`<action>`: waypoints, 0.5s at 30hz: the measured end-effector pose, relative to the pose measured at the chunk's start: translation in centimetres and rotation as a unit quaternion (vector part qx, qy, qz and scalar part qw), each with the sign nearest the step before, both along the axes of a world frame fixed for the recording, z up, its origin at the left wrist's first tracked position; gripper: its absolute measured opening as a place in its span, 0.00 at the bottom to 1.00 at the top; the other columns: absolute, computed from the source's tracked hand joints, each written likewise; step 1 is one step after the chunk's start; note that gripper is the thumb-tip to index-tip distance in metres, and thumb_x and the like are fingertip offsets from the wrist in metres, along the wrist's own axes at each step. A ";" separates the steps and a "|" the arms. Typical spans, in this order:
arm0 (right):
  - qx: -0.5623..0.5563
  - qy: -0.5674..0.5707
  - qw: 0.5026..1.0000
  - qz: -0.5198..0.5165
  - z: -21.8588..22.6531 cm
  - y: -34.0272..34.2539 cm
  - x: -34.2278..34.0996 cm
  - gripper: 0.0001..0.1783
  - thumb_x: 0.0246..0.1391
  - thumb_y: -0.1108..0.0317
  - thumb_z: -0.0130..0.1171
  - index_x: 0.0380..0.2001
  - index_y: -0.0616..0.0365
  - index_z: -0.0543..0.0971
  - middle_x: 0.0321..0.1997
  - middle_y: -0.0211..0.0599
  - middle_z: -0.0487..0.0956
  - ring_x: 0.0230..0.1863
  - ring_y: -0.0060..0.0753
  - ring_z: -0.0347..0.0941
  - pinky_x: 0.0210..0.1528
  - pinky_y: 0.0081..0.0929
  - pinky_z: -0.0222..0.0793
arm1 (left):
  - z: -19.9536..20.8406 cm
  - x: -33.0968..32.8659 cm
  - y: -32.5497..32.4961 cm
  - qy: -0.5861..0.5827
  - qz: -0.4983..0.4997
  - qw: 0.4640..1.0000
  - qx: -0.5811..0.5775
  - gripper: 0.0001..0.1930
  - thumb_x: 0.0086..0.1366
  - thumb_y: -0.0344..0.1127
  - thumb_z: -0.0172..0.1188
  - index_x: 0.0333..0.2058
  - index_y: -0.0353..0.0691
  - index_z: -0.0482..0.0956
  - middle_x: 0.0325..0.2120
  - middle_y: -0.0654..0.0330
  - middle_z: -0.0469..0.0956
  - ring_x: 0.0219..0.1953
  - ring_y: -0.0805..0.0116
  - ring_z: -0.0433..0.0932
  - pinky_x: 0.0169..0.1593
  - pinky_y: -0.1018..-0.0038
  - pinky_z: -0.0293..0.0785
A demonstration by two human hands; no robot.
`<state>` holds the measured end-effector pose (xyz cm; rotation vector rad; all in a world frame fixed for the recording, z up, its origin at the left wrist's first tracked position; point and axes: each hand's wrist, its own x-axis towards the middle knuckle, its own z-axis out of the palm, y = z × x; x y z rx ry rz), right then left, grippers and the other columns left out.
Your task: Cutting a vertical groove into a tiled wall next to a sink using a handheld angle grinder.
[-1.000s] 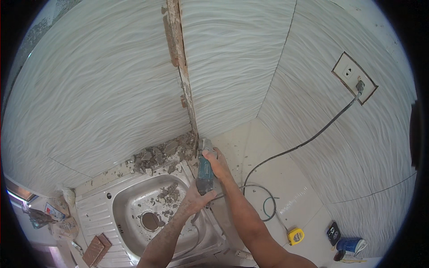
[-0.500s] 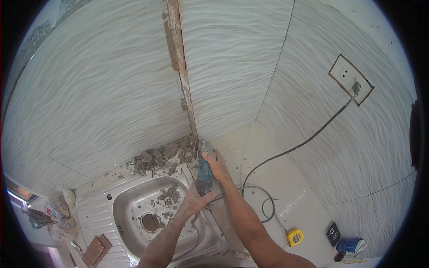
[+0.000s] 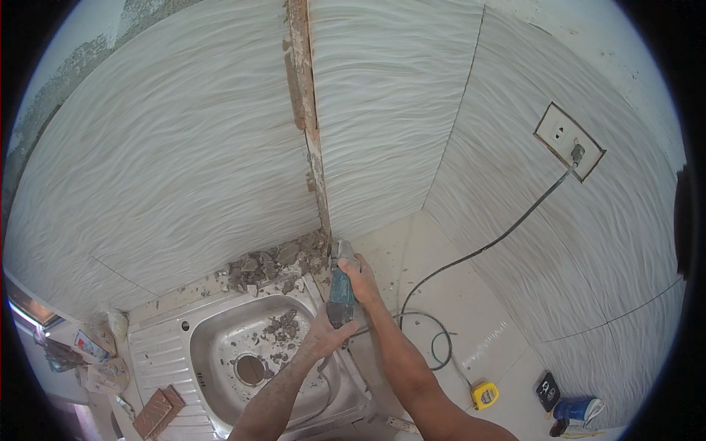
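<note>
An angle grinder (image 3: 340,289) with a teal body and grey head is held in both hands beside the sink's far right corner. My left hand (image 3: 328,333) wraps round its dark rear end. Farther forward, my right hand (image 3: 358,277) grips it near the head. The head points at the foot of a rough vertical gap (image 3: 316,158) between the wavy white wall tiles; its disc cannot be made out. Broken mortar and tile rubble (image 3: 268,266) is heaped at the wall just left of the head.
A steel sink (image 3: 202,309) holds scattered debris. Brown tile pieces (image 3: 158,413) lie on its drainboard. A black cord (image 3: 507,231) runs from the wall socket (image 3: 568,141) into a loop right of my arms. A yellow tape measure (image 3: 485,395), black case (image 3: 547,391) and blue roll-shaped item (image 3: 579,409) lie at right.
The wall and counter sit slightly lower in view, as the head view has tilted a little. Both hands keep their grip on the grinder, which stays near the gap's foot.
</note>
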<state>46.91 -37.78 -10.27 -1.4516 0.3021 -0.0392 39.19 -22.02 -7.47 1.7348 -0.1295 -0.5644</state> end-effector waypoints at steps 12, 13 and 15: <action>-0.002 -0.003 1.000 -0.002 -0.4 -0.2 0.5 0.60 0.48 0.35 0.67 0.68 0.78 0.64 0.57 0.61 0.77 0.56 0.44 0.77 0.56 0.34 0.72 | 0.0 0.1 0.0 -0.007 -0.006 1.000 0.011 0.42 0.60 0.46 0.71 0.64 0.26 0.62 0.54 0.48 0.74 0.58 0.59 0.74 0.63 0.64 0.71; -0.002 -0.002 1.000 -0.003 -0.4 -0.3 0.4 0.60 0.48 0.35 0.67 0.68 0.78 0.64 0.57 0.61 0.77 0.56 0.44 0.77 0.56 0.34 0.72 | 0.3 0.2 -0.1 -0.007 -0.007 1.000 0.011 0.42 0.60 0.46 0.71 0.64 0.26 0.62 0.54 0.48 0.74 0.58 0.59 0.74 0.63 0.64 0.71; 0.012 0.010 1.000 0.006 0.6 -0.2 0.1 0.59 0.48 0.36 0.67 0.68 0.78 0.64 0.58 0.62 0.76 0.57 0.46 0.77 0.57 0.35 0.71 | 1.0 0.3 -0.1 0.005 -0.017 1.000 0.001 0.43 0.60 0.46 0.71 0.64 0.25 0.62 0.55 0.48 0.74 0.58 0.59 0.74 0.63 0.64 0.70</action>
